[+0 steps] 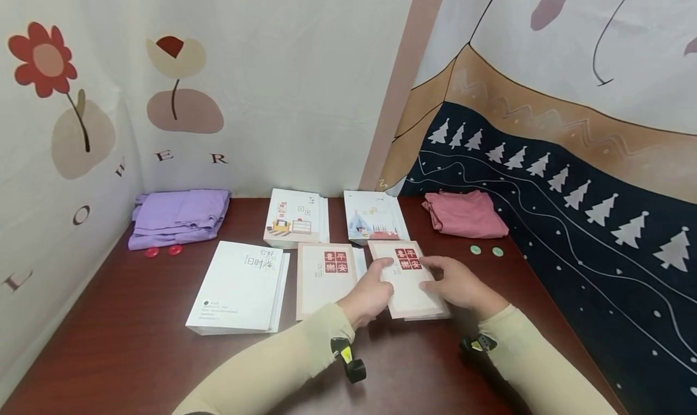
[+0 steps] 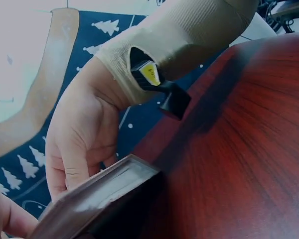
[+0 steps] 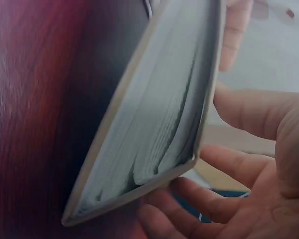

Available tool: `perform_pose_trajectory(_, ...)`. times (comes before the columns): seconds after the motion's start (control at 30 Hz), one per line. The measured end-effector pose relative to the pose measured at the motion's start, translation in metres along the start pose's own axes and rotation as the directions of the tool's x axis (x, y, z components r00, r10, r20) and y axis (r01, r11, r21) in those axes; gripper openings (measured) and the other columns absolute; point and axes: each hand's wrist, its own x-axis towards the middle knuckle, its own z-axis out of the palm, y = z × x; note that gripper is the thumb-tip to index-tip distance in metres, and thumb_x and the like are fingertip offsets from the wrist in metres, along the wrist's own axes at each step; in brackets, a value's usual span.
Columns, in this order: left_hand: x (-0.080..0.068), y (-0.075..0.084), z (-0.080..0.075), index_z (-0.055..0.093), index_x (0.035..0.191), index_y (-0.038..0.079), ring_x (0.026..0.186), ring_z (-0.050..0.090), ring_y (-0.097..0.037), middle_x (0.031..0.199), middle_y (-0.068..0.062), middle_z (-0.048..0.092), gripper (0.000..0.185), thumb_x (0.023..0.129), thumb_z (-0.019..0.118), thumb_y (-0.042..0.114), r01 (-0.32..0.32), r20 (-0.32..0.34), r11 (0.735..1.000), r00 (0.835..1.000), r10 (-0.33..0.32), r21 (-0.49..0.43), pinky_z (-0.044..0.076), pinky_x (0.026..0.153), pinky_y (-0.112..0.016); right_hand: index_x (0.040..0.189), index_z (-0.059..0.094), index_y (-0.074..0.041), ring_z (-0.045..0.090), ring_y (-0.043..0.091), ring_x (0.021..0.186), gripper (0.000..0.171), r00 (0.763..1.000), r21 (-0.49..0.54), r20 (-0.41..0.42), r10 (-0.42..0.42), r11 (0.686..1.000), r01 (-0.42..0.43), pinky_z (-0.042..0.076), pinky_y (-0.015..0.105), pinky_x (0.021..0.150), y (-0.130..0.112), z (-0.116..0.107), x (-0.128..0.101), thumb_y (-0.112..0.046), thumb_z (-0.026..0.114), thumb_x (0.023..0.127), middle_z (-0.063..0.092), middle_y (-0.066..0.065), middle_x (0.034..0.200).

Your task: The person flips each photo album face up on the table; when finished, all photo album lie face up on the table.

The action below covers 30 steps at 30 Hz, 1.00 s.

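Both of my hands grip a beige photo album (image 1: 409,285) with four red character squares on its cover. My left hand (image 1: 369,295) holds its left edge, thumb on the cover. On the opposite side, my right hand (image 1: 460,285) has its thumb on the cover and fingers around the edge. The right wrist view shows the album's white page edges (image 3: 149,119) between its covers, tilted over the tabletop. A matching beige album (image 1: 323,285) lies just left of my left hand.
A larger white album (image 1: 239,288) lies at left. Two illustrated albums, one white (image 1: 296,215) and one with a tent (image 1: 373,215), lie behind. Purple cloth (image 1: 179,216) and red buttons (image 1: 163,251) are back left; pink cloth (image 1: 465,214) and green buttons (image 1: 486,251) back right.
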Motion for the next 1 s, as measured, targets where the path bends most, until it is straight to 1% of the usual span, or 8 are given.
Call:
perform_pose_trajectory(0.07,-0.002,0.004,-0.002,0.034,0.161,0.006,0.119,0.064,-0.029,0.149,-0.025,0.051,0.075,0.088,0.045,-0.008,-0.014,0.019,0.999,1.000,0.014,-0.044,0.059,0.090,-0.034,0.145,0.063,-0.004,0.062,0.030,0.113,0.057,0.998,-0.005,-0.028,-0.047,0.999,0.047,0.057,0.045,0.095,-0.006,0.001,-0.004,-0.019,0.080,0.093,0.063,0.019,0.136)
perform_pose_trajectory(0.17,-0.005,0.011,-0.005,0.032,0.163,0.009,0.121,0.066,-0.031,0.149,-0.026,0.051,0.074,0.092,0.045,-0.006,-0.047,0.058,0.991,0.997,0.054,-0.124,0.061,0.094,-0.038,0.139,0.067,-0.002,0.062,0.029,0.107,0.052,0.990,0.016,-0.063,-0.125,0.992,0.126,0.056,0.038,0.087,-0.015,0.003,-0.010,-0.018,0.081,0.092,0.065,0.021,0.129)
perform_pose_trajectory(0.33,-0.012,0.024,-0.008,0.021,0.169,0.021,0.120,0.065,-0.030,0.138,-0.024,0.054,0.077,0.100,0.050,0.004,-0.119,0.101,0.988,0.986,0.129,-0.100,0.058,0.102,-0.047,0.148,0.059,-0.001,0.063,0.034,0.118,0.055,0.974,0.144,-0.043,-0.223,0.963,0.227,0.056,0.031,0.087,-0.026,0.002,-0.020,-0.020,0.074,0.098,0.059,0.025,0.143)
perform_pose_trajectory(0.4,-0.013,0.027,-0.009,0.015,0.170,0.026,0.120,0.065,-0.030,0.137,-0.022,0.054,0.077,0.104,0.050,0.008,-0.143,0.105,0.986,0.983,0.151,-0.082,0.057,0.104,-0.049,0.155,0.049,0.000,0.059,0.039,0.129,0.059,0.967,0.231,-0.009,-0.254,0.941,0.249,0.056,0.035,0.096,-0.029,0.000,-0.023,-0.023,0.066,0.104,0.051,0.027,0.153)
perform_pose_trajectory(0.5,-0.013,0.027,-0.009,0.012,0.171,0.029,0.131,0.061,-0.036,0.146,-0.021,0.052,0.074,0.108,0.046,0.010,-0.171,0.135,0.978,0.973,0.186,-0.116,0.050,0.111,-0.055,0.165,0.030,-0.004,0.047,0.048,0.141,0.066,0.965,0.396,0.056,-0.255,0.893,0.214,0.052,0.053,0.107,-0.034,-0.004,-0.027,-0.029,0.056,0.110,0.035,0.028,0.164)
perform_pose_trajectory(0.6,-0.010,0.023,-0.009,0.011,0.171,0.027,0.143,0.051,-0.042,0.157,-0.020,0.047,0.072,0.109,0.044,0.010,-0.192,0.188,0.972,0.958,0.216,-0.134,0.043,0.117,-0.060,0.169,0.018,-0.009,0.041,0.051,0.142,0.078,0.973,0.457,0.083,-0.215,0.876,0.154,0.048,0.066,0.108,-0.040,-0.009,-0.031,-0.029,0.060,0.106,0.027,0.027,0.167)
perform_pose_trajectory(0.77,-0.003,0.011,-0.008,0.015,0.171,0.026,0.151,0.042,-0.039,0.160,-0.015,0.049,0.069,0.110,0.044,0.011,-0.180,0.255,0.980,0.947,0.196,-0.082,0.034,0.123,-0.060,0.167,0.022,-0.010,0.052,0.050,0.132,0.090,0.988,0.272,-0.028,-0.152,0.950,0.154,0.058,0.063,0.093,-0.046,-0.019,-0.034,-0.013,0.073,0.093,0.040,0.028,0.159)
perform_pose_trajectory(1.0,0.007,-0.003,-0.007,0.026,0.168,0.021,0.150,0.044,-0.035,0.153,-0.016,0.058,0.064,0.109,0.050,0.014,-0.086,0.239,0.996,0.968,0.076,0.030,0.026,0.127,-0.059,0.167,0.026,-0.009,0.060,0.047,0.125,0.091,0.981,0.085,-0.150,-0.122,0.987,0.136,0.061,0.058,0.090,-0.044,-0.030,-0.037,-0.002,0.071,0.088,0.047,0.028,0.154)
